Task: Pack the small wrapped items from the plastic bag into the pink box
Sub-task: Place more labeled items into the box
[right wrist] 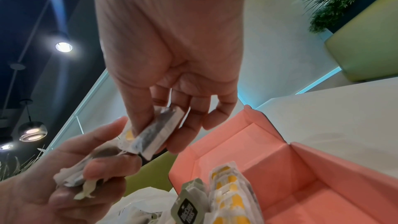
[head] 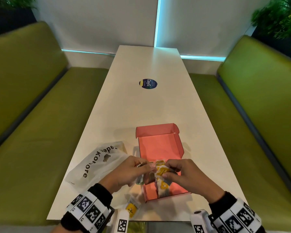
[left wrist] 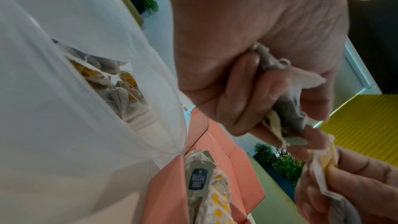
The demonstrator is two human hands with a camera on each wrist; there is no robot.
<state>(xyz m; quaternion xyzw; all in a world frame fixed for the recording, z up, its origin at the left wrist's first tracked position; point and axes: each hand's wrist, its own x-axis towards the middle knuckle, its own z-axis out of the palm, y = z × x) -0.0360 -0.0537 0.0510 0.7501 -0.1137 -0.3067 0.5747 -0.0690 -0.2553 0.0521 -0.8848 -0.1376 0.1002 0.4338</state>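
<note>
The open pink box point(head: 160, 148) lies on the white table, its lid flap standing at the far side. A row of wrapped tea bags point(head: 163, 187) with yellow tags stands at its near left corner, also visible in the right wrist view point(right wrist: 232, 193). My left hand point(head: 141, 167) grips a bunch of tea bags point(left wrist: 286, 101) above the box's near end. My right hand point(head: 166, 170) pinches one yellow-tagged tea bag point(right wrist: 155, 135) right beside that bunch. The translucent plastic bag point(head: 94, 163) lies left of the box, with more tea bags point(left wrist: 120, 88) showing through its opening.
One loose yellow tea bag point(head: 131, 210) lies on the table near the front edge, between my wrists. A round dark sticker point(head: 148, 84) sits mid-table. Green benches point(head: 32, 123) run along both sides. The far half of the table point(head: 149, 106) holds nothing else.
</note>
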